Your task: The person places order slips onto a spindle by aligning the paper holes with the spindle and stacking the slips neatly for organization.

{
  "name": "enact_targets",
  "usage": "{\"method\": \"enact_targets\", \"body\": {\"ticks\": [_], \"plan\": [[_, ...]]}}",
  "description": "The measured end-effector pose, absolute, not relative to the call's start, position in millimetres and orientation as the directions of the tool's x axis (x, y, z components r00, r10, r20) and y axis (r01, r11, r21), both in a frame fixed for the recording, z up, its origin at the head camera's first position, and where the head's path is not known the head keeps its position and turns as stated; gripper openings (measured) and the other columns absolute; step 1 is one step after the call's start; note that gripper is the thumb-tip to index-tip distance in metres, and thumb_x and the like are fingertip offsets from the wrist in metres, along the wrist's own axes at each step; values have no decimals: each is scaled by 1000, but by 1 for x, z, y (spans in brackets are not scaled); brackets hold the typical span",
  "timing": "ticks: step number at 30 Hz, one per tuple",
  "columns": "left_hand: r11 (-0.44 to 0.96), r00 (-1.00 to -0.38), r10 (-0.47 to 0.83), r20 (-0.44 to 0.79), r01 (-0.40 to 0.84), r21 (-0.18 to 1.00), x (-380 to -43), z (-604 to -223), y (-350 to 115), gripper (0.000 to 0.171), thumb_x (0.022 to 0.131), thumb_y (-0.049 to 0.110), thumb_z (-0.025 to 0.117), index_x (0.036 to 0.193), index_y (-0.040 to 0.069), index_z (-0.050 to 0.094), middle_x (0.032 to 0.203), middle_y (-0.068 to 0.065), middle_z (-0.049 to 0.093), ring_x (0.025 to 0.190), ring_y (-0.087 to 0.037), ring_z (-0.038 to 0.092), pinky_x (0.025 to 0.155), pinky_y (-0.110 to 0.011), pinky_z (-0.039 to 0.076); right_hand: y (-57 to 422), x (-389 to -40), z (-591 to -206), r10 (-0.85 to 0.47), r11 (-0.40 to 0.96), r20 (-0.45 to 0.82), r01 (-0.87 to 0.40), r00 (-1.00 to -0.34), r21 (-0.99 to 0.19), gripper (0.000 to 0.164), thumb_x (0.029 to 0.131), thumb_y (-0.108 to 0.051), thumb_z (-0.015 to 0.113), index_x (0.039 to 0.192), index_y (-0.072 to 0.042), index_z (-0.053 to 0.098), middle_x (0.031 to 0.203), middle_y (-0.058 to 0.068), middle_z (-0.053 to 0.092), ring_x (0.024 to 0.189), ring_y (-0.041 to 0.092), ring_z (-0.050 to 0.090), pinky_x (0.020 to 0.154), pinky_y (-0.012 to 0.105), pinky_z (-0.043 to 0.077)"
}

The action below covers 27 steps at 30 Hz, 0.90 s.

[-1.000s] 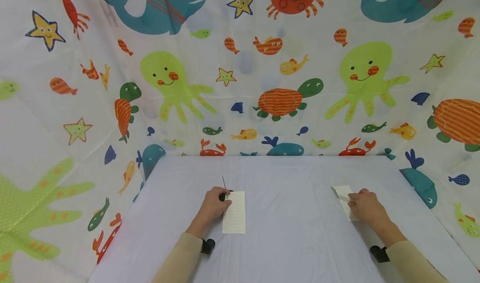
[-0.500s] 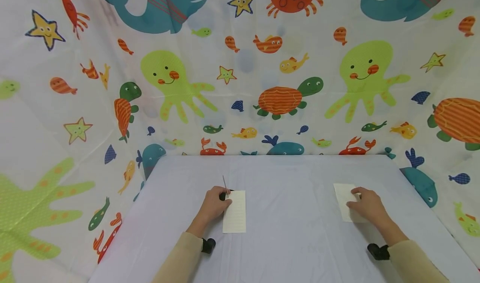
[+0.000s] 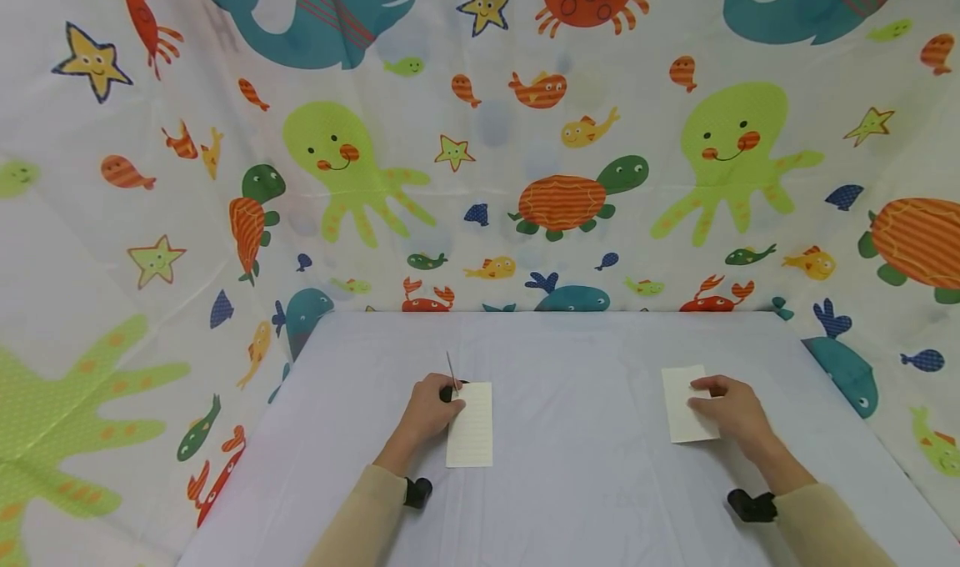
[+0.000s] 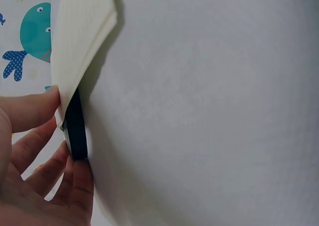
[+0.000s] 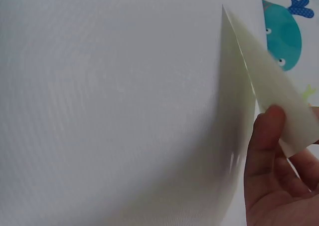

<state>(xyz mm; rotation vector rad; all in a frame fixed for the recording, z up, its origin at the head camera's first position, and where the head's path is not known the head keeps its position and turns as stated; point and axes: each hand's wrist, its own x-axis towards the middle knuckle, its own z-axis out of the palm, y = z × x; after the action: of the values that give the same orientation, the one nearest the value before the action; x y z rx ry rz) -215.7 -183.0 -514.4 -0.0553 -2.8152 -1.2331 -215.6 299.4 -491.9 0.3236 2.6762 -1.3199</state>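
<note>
My left hand (image 3: 429,407) pinches the left edge of a small pad of cream lined paper (image 3: 472,434), thumb on its face. In the left wrist view the pad (image 4: 84,41) looks several sheets thick, and a dark flat strip (image 4: 76,128) sits beneath its edge by the fingers. From this hand a thin stick-like piece (image 3: 452,369) points up past the pad; its kind is hidden. Over on the right, my right hand (image 3: 735,411) holds a single cream sheet (image 3: 681,413) between thumb and fingers. The right wrist view shows this sheet (image 5: 286,99) bent and raised.
A white cloth covers the table (image 3: 577,459). Behind it and along both sides hangs a curtain (image 3: 480,267) printed with sea animals. A black strap mount sits on the left wrist (image 3: 417,493) and another on the right wrist (image 3: 752,506).
The right hand has turned and shifted slightly left, its grip on the sheet altered; the sheet's curled far corner now lies flatter and its printed-side view has changed. The left hand and pad stay put.
</note>
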Motion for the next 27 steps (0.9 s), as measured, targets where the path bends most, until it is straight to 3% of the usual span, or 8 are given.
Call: {"method": "enact_targets", "body": {"ticks": [9, 27], "plan": [[681, -998, 9, 61, 51, 731, -216, -513, -184, 21, 86, 8, 75, 105, 3, 71, 120, -19, 64, 119, -39, 57, 102, -56, 45, 286, -217, -501, 109, 531, -182, 212, -977, -820, 50, 98, -19, 64, 139, 7, 51, 146, 34, 39, 134, 49, 32, 109, 62, 33], [682, -998, 7, 65, 53, 730, -219, -512, -185, 22, 85, 7, 75, 106, 2, 71, 119, -19, 64, 118, -38, 58, 102, -55, 45, 243, -219, -502, 97, 529, -174, 199, -980, -825, 52, 95, -20, 69, 140, 2, 52, 146, 31, 42, 131, 47, 37, 107, 60, 38]]}}
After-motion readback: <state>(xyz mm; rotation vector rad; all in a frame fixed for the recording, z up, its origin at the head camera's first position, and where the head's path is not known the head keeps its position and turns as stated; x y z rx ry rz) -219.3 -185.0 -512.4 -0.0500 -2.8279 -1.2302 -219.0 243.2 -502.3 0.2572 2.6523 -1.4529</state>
